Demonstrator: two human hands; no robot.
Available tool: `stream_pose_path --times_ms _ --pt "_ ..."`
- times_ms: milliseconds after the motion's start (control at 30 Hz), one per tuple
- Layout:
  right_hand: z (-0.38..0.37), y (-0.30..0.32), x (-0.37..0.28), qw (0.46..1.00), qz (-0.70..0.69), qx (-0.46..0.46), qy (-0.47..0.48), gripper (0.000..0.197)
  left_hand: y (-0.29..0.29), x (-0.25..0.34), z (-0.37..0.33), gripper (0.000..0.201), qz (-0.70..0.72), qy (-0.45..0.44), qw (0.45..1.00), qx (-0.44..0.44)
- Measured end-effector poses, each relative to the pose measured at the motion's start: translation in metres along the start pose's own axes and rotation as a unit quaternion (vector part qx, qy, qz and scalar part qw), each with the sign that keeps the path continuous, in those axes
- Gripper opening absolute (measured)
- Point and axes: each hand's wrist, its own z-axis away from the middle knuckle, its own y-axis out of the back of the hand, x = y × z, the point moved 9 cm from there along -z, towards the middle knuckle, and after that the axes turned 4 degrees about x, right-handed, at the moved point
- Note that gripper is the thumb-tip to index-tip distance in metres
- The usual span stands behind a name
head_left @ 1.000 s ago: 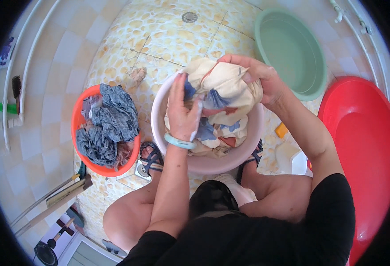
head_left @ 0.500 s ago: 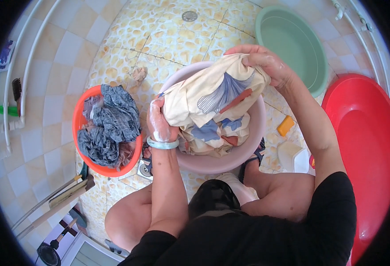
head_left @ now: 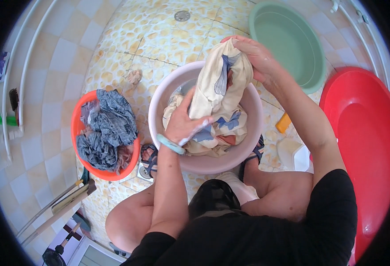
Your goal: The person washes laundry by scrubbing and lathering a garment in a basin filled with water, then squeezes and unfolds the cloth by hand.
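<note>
Over the basin (head_left: pixel 223 165), we see cloth (head_left: pixel 210 91) pinched by the right hand (head_left: pixel 259 60), left hand (head_left: pixel 182 124) spread against it. More lies unlifted inside.

The cloth (head_left: pixel 217 99) is cream, printed with blue fan-shaped leaves, some finely lined, and rust-brown patches. One part stands raised in a long, loosely bunched fold that leans to the right, its top gathered in the right hand's (head_left: pixel 258 61) grip and its lower left side against the left hand (head_left: pixel 181 126). The rest lies crumpled in soft creases inside a round, pale pink basin (head_left: pixel 212 166), blue and rust print showing among the folds.
</note>
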Motion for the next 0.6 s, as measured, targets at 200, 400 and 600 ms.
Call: stream_pose_path --times_ms 200,400,600 --pt "-0.003 0.028 0.013 0.992 0.058 0.109 -0.016 0.028 0.032 -0.014 0.005 0.037 0.323 0.11 0.92 0.192" --pt "-0.011 0.017 0.048 0.995 -0.017 0.086 -0.037 0.03 0.018 -0.026 0.004 0.051 0.55 0.135 0.804 0.181" --pt "0.023 -0.06 0.047 0.981 0.16 0.044 0.1 0.025 0.019 -0.019 0.004 0.049 0.657 0.06 0.731 0.175"
